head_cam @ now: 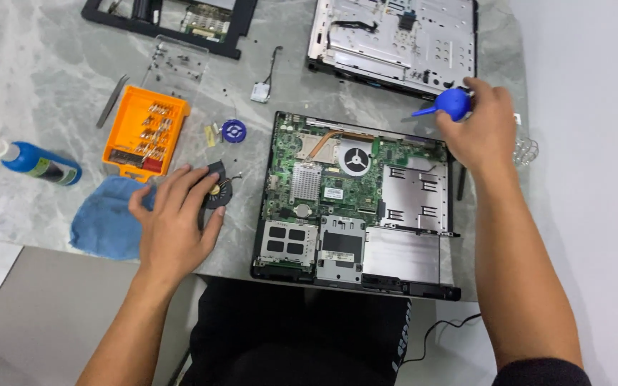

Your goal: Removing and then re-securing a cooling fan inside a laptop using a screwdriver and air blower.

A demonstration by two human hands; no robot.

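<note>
Blower bulb (456,104), soft blue rubber at upper right, we squeeze in our right hand (482,129); our left hand (173,221), fingers spread, presses the light, fragile fan (217,187).

Bare forearms; black sleeve edge on right arm (538,372); black trousers (302,336).
</note>
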